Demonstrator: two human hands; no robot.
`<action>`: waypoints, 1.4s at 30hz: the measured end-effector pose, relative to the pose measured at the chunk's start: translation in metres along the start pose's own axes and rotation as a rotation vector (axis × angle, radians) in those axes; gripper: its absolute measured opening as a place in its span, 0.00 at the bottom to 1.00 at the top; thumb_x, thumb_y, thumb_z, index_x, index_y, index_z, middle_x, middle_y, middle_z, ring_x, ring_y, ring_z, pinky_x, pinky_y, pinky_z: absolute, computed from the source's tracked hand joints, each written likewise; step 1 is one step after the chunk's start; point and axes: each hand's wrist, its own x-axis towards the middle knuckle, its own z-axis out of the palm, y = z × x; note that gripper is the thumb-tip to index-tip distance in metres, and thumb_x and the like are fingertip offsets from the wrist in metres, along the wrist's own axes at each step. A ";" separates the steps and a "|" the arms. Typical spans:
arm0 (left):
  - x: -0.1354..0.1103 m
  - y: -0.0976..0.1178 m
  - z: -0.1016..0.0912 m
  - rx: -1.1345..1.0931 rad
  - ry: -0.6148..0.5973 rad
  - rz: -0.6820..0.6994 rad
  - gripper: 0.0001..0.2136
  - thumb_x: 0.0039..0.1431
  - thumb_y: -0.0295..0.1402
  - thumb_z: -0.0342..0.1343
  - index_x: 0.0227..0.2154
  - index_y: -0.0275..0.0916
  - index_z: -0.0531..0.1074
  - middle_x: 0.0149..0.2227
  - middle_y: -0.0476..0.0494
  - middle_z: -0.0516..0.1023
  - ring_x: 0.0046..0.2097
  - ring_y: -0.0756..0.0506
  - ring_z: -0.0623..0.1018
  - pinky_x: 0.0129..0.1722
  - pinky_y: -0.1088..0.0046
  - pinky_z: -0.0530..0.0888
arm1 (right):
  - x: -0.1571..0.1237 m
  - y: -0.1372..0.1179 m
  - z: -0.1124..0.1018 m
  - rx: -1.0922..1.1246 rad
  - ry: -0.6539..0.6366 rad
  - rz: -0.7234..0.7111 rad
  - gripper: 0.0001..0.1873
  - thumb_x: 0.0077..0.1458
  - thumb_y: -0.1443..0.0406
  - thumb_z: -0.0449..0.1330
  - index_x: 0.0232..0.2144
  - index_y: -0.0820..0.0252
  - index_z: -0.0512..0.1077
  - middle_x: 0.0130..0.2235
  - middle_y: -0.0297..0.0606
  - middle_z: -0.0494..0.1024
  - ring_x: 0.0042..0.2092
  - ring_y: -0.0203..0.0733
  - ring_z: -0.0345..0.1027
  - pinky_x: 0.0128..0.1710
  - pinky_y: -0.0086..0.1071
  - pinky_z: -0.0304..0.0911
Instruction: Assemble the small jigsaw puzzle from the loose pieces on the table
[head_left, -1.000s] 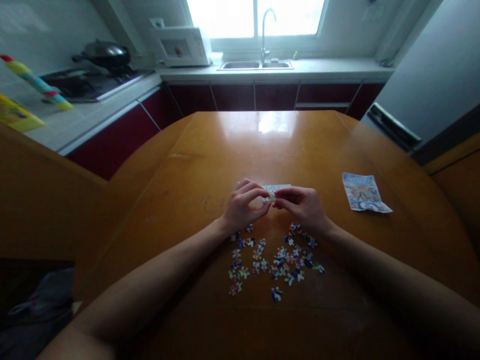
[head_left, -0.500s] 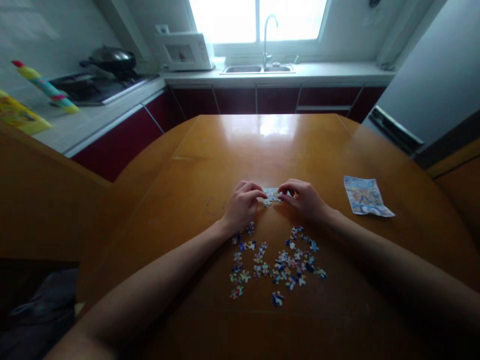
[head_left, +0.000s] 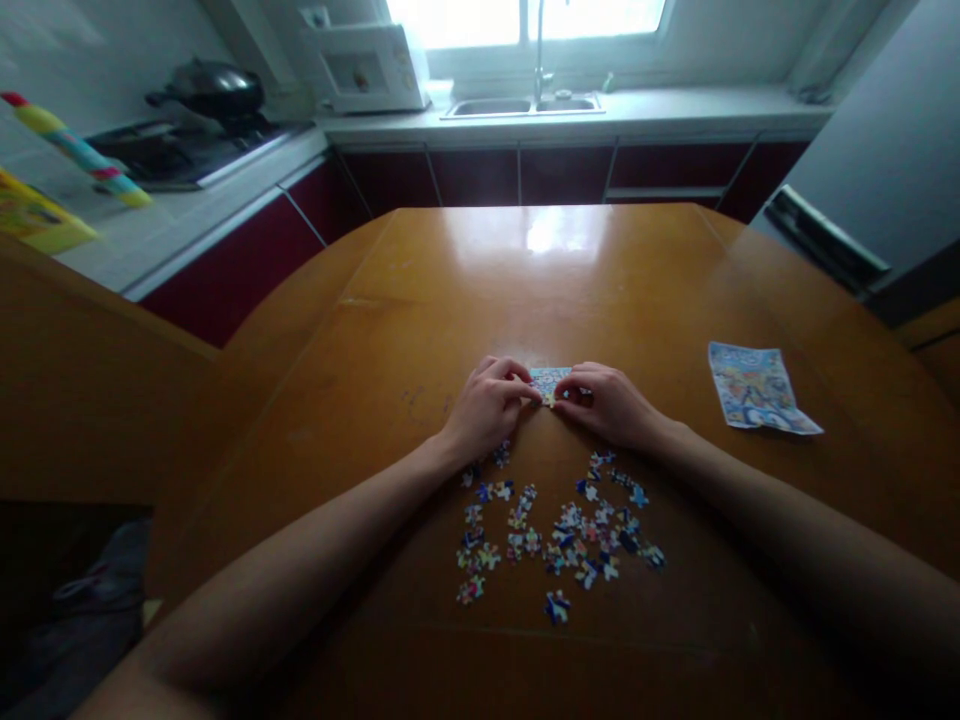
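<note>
A small joined section of jigsaw puzzle (head_left: 550,377) lies on the table between my hands, its upper edge pale blue. My left hand (head_left: 491,402) is closed at its left side, thumb and fingertips together on the lower left edge. My right hand (head_left: 606,402) pinches at the lower right edge, where a small yellowish puzzle piece (head_left: 550,399) shows by the fingertips. Part of the section is hidden under the fingers. Nearer me, loose jigsaw pieces (head_left: 592,535) are scattered, with more jigsaw pieces (head_left: 474,540) to the left and a single dark blue piece (head_left: 556,606) in front.
A creased picture sheet (head_left: 757,388) lies to the right on the wooden table (head_left: 450,290). Beyond the table are a counter with a sink (head_left: 491,107), a microwave (head_left: 367,70), and a stove with a black pan (head_left: 214,90). A fridge (head_left: 870,150) stands at the right.
The view has tipped down slightly. My right fingertips have moved to the lower edge of the joined puzzle, and my left fingertips have slid a little right along it.
</note>
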 end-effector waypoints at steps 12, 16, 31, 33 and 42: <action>0.002 0.006 -0.003 0.004 -0.051 0.015 0.12 0.60 0.21 0.54 0.35 0.43 0.80 0.42 0.45 0.77 0.48 0.42 0.71 0.51 0.58 0.72 | 0.001 -0.004 -0.002 -0.053 0.026 -0.039 0.04 0.55 0.66 0.63 0.32 0.59 0.78 0.28 0.36 0.74 0.33 0.40 0.64 0.36 0.33 0.60; 0.002 0.007 -0.004 0.005 -0.061 0.038 0.15 0.59 0.19 0.52 0.42 0.42 0.78 0.44 0.43 0.75 0.49 0.42 0.70 0.53 0.57 0.72 | -0.001 0.008 -0.005 -0.020 0.136 -0.007 0.06 0.56 0.68 0.61 0.34 0.57 0.78 0.30 0.37 0.76 0.35 0.42 0.67 0.38 0.36 0.62; 0.000 0.006 -0.004 0.039 -0.103 0.060 0.22 0.58 0.16 0.48 0.51 0.45 0.72 0.50 0.44 0.72 0.53 0.42 0.67 0.58 0.56 0.69 | 0.000 0.017 -0.003 0.010 0.372 0.095 0.08 0.55 0.71 0.58 0.31 0.57 0.77 0.32 0.38 0.78 0.38 0.45 0.69 0.41 0.39 0.63; 0.000 0.006 -0.004 0.046 -0.104 0.068 0.22 0.59 0.16 0.48 0.51 0.45 0.72 0.50 0.44 0.72 0.53 0.42 0.67 0.57 0.56 0.69 | -0.001 0.018 -0.003 0.011 0.384 0.104 0.08 0.54 0.71 0.58 0.32 0.56 0.77 0.32 0.38 0.78 0.38 0.45 0.69 0.41 0.39 0.63; 0.001 0.009 -0.005 0.059 -0.079 0.013 0.14 0.63 0.22 0.52 0.47 0.43 0.73 0.50 0.44 0.74 0.53 0.42 0.68 0.57 0.57 0.69 | 0.000 0.023 0.000 0.027 0.401 0.127 0.09 0.55 0.72 0.58 0.32 0.57 0.77 0.33 0.39 0.76 0.38 0.45 0.68 0.39 0.39 0.63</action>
